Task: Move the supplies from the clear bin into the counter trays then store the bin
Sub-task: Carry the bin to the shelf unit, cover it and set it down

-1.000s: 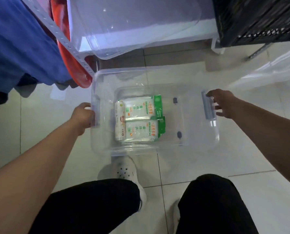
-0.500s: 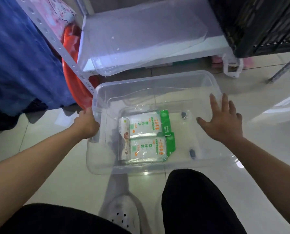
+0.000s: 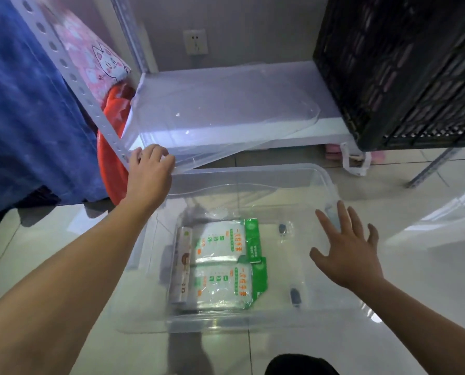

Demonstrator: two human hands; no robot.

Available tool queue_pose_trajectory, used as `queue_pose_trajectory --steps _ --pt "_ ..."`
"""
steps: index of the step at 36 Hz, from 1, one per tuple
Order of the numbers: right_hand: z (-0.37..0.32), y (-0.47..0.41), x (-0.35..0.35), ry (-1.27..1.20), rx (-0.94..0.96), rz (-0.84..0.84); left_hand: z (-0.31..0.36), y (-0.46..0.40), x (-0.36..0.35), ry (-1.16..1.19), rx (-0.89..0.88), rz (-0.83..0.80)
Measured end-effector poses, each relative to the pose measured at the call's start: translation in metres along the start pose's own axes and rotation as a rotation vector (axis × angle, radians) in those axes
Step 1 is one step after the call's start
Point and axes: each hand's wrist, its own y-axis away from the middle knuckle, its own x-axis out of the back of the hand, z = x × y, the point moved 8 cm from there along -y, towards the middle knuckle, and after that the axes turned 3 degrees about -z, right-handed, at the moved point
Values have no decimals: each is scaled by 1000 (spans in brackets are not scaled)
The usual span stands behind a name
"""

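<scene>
Head view: a clear bin (image 3: 320, 180) sits on the floor, packets (image 3: 220, 263) inside, as the left hand (image 3: 150, 174) grips a lid (image 3: 226, 117) on the shelf, seemingly to free it, right hand (image 3: 347, 255) spread empty above.

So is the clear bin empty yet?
No. Two green-and-white packets and a roll lie inside the clear bin.
</scene>
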Motion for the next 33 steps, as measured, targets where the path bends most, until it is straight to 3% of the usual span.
queue_pose_trajectory --steps 3,12,15,21,23,25,29,33 --pt "-3 3 6 -45 -18 21 16 12 38 102 -85 145" --pt "-12 15 24 -13 -26 131 22 28 202 458 -92 632" --pt "-4 18 43 -251 -146 222 9 31 245 534 -101 733" --pt "7 2 154 -925 -169 676 -34 50 313 834 -101 1049" --pt "11 0 187 -1208 -140 777 -45 48 318 897 -25 1032" --pt "11 3 208 -1334 -118 803 -56 38 310 901 89 937" --pt "4 14 204 -1226 -164 684 -72 16 249 824 347 545" --pt "-4 15 161 -1034 -207 400 -68 18 158 674 492 153"
